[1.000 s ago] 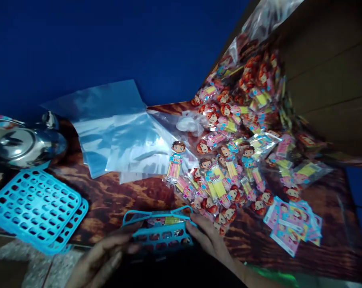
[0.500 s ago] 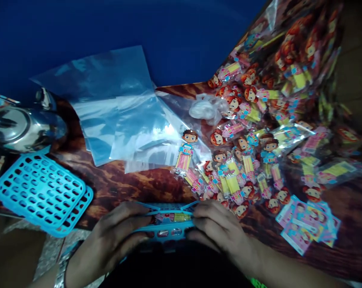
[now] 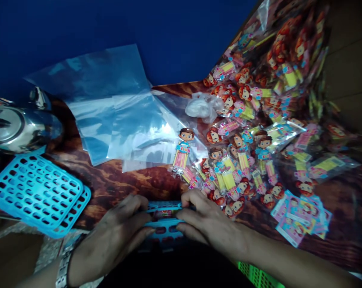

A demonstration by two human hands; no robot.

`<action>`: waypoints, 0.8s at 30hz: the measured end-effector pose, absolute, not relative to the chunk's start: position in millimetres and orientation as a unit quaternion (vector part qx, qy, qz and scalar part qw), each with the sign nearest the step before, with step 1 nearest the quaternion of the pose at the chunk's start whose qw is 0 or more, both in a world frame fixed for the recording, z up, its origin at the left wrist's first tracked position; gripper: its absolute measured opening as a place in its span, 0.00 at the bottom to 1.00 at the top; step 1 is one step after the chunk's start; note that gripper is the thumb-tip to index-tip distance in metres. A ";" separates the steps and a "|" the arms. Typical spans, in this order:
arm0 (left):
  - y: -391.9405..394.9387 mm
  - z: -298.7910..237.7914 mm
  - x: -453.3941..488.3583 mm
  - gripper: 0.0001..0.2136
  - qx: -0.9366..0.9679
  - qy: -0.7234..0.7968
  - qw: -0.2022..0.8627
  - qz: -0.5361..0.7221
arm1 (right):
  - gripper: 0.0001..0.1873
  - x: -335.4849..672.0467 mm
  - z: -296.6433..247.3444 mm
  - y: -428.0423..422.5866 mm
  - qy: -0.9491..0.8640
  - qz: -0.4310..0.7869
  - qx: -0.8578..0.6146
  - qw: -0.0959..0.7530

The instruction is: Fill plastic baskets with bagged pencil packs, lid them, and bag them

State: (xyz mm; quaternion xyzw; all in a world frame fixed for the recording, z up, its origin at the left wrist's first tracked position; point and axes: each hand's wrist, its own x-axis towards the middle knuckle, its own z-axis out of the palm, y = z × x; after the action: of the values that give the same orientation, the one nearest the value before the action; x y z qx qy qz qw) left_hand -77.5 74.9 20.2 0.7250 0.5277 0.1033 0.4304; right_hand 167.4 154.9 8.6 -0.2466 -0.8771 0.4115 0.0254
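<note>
Both hands grip a small blue plastic basket (image 3: 164,224) at the near table edge. My left hand (image 3: 121,232) wraps its left end, fingers curled over the rim. My right hand (image 3: 207,224) clasps the right end, thumb and fingers pressing the blue handle straps together on top. Colourful packets show inside the basket between the hands. Just beyond the right hand spreads a big pile of cartoon-figure candy packets (image 3: 243,152).
Clear plastic bags (image 3: 117,116) lie at the table's middle. Two stacked blue perforated lids (image 3: 37,194) sit at the left, a steel kettle (image 3: 19,126) behind them. Pink cards (image 3: 301,218) lie at the right. A green basket edge (image 3: 255,276) shows below.
Both hands have closed further in on the basket, squeezing its handles together so less of it shows. The view shifted slightly.
</note>
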 end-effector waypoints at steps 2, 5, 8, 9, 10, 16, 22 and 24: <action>73.4 16.4 -77.6 0.10 0.719 0.533 0.429 0.123 | 0.12 165.4 8.7 157.4 -0.876 0.419 -0.237 0.029; 68.1 11.1 -79.9 0.22 0.705 0.562 0.405 0.153 | 0.11 165.8 6.8 159.5 -0.871 0.438 -0.218 0.043; 66.6 9.4 -82.2 0.24 0.707 0.565 0.401 0.140 | 0.11 169.4 2.7 158.3 -0.865 0.448 -0.215 0.063; 67.6 9.6 -82.4 0.22 0.705 0.559 0.415 0.134 | 0.10 170.8 1.2 157.4 -0.865 0.447 -0.217 0.073; 69.0 10.1 -82.3 0.20 0.701 0.552 0.432 0.130 | 0.10 172.1 -0.3 156.3 -0.865 0.444 -0.219 0.084; 73.3 10.0 -79.5 0.16 0.673 0.540 0.484 0.148 | 0.20 174.5 -2.7 151.4 -0.851 0.447 -0.242 0.133; 74.3 10.3 -77.1 0.09 0.657 0.543 0.504 0.142 | 0.12 171.5 0.3 156.1 -0.842 0.473 -0.235 0.108; 74.6 11.0 -76.6 0.09 0.657 0.544 0.503 0.140 | 0.10 170.1 0.9 159.2 -0.841 0.484 -0.224 0.089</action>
State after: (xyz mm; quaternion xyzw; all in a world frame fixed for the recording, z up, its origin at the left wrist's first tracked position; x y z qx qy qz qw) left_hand -76.6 74.6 11.0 0.6566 0.5442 0.1404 0.5030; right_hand 170.1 159.2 0.9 -0.2243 -0.8409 0.4844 0.0885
